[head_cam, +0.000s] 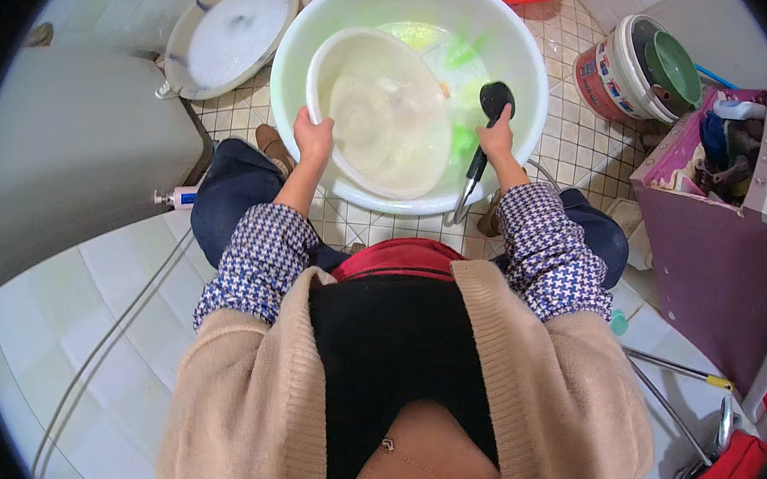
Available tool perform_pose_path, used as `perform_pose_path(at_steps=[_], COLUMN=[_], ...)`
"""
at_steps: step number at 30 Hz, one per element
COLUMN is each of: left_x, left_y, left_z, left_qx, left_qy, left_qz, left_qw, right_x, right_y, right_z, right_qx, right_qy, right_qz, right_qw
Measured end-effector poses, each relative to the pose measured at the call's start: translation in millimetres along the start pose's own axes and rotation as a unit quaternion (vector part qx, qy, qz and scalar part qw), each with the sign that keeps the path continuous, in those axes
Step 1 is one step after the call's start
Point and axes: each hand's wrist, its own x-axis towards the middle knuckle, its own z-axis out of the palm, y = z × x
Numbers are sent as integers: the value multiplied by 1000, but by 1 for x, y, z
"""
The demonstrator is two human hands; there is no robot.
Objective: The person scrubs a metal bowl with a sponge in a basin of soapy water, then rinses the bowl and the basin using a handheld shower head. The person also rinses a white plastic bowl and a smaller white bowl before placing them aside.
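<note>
A large white plastic tub [524, 115] stands on the tiled floor in front of me. Inside it, a smaller off-white basin [395, 110] leans tilted, and my left hand [313, 139] grips its left rim. My right hand [497, 136] is closed around the handle of a black handheld shower head [496, 99], over the right side of the tub. The shower's metal hose [463, 202] hangs down over the near rim. Green and yellow patches show in the tub beyond the small basin. Whether water flows from the shower head cannot be told.
At the left stands a basin of suds [237, 32]. A white and red bucket [606, 78] with a green bowl [673, 68] on it is at the right, beside a purple box [710, 254] of assorted items. Red and orange basins lie beyond the tub. A grey panel borders the left.
</note>
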Motion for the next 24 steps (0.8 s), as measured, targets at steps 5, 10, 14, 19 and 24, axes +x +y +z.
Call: perform_pose_path(at_steps=[5, 10, 14, 19, 24], left_x=[5, 4, 9, 22, 21], left_y=[53, 78, 83, 99, 99], left_z=[-7, -6, 4, 0, -3], left_qx=[112, 176, 228, 275, 187], left_qy=[31, 56, 43, 57, 28], left_qz=[53, 145, 197, 158, 68], left_qw=[992, 972, 952, 947, 980], right_x=[1, 5, 5, -2, 71], right_y=[45, 55, 70, 61, 55], right_z=[18, 23, 46, 50, 60], right_qx=[-10, -5, -81, -164, -193], right_qy=[-25, -59, -141, -145, -148], right_qz=[79, 111, 92, 55, -39], right_qw=[997, 992, 982, 974, 969])
